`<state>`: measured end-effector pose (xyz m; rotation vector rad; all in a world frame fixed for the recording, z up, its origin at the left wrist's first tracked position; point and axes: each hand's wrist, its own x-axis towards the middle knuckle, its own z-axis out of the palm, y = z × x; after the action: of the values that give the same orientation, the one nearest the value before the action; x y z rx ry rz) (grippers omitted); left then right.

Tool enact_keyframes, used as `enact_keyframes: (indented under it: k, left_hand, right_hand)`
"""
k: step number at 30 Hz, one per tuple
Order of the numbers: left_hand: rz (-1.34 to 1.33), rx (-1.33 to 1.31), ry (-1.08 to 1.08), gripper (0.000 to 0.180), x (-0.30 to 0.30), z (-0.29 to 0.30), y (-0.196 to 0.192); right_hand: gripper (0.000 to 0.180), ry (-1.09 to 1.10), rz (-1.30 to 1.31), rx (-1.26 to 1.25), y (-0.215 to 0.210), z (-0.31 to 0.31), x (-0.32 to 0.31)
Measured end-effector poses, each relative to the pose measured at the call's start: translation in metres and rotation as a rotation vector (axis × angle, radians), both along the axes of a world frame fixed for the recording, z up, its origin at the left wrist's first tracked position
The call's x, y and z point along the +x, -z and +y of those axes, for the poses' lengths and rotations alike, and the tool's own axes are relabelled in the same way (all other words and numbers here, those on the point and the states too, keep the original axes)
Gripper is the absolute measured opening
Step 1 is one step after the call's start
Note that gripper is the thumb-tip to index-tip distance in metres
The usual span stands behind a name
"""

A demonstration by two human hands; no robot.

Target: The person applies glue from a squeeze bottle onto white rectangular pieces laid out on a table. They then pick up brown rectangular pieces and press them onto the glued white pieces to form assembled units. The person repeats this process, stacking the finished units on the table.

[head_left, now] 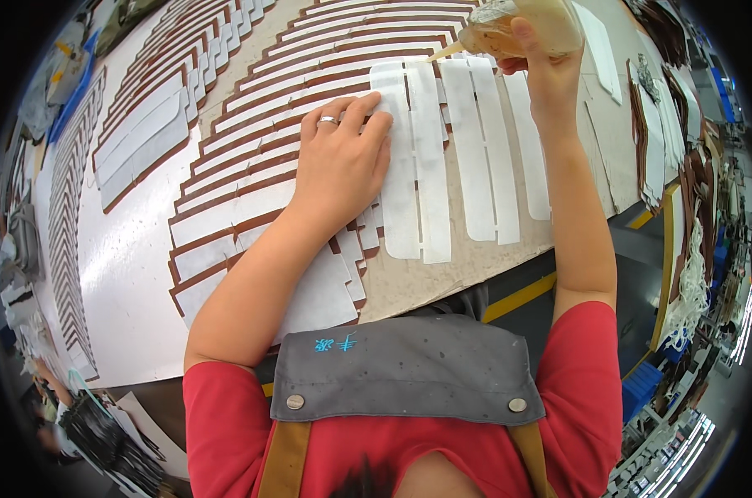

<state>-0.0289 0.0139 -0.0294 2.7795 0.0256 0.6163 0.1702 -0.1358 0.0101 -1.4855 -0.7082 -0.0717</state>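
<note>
The right hand (542,62) is closed around a soft see-through bottle (525,26). The bottle is tipped on its side and has yellowish glue in it. Its thin tip (446,52) points left and touches the top of a white strip (430,158).

The left hand (342,162) lies flat and open, fingers together, and holds nothing. It presses down just left of that strip, with its fingertips on the next white strip (396,166). There is a ring (328,121) on one finger.

Right of the strip lie more white strips (484,149), side by side. Left of it, many white and brown pieces (251,166) lie in rows, each one partly over the next. They all rest on a table (475,266). The left arm lies across some of the pieces.

Below the strip, the near edge of the table (442,297) is close to the person's grey apron (405,365). The bare tabletop there is only a thin band. Far right of the strip, more pieces (654,141) are stacked at the table's side.
</note>
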Motion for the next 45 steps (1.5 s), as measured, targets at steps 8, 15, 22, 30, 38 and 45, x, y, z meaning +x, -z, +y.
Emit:
enact_keyframes:
  k: [8,15,22,30,38,45]
  left_hand:
    - [0.007,0.019,0.000,0.026,0.000,0.000,-0.001]
    - [0.003,0.026,-0.005,0.027,-0.001,-0.002,-0.001]
    - [-0.012,0.089,-0.031,0.024,-0.001,-0.004,-0.003]
    - [0.023,0.118,-0.017,0.024,-0.002,-0.007,-0.007]
    - [0.038,0.074,-0.014,0.022,-0.003,-0.006,-0.006]
    - [0.137,-0.070,0.006,0.024,-0.001,-0.017,-0.028]
  right_hand:
    - [0.039,-0.023,0.150,-0.059,0.010,-0.026,-0.003]
    - [0.043,-0.014,0.241,-0.091,0.011,-0.048,-0.039]
    - [0.051,-0.024,0.404,-0.085,0.007,-0.069,-0.076]
    - [0.056,-0.101,0.529,-0.149,0.011,-0.098,-0.115]
    - [0.055,-0.094,0.610,0.183,0.008,-0.095,-0.064]
    - [0.036,0.068,0.282,0.084,0.008,-0.061,0.025]
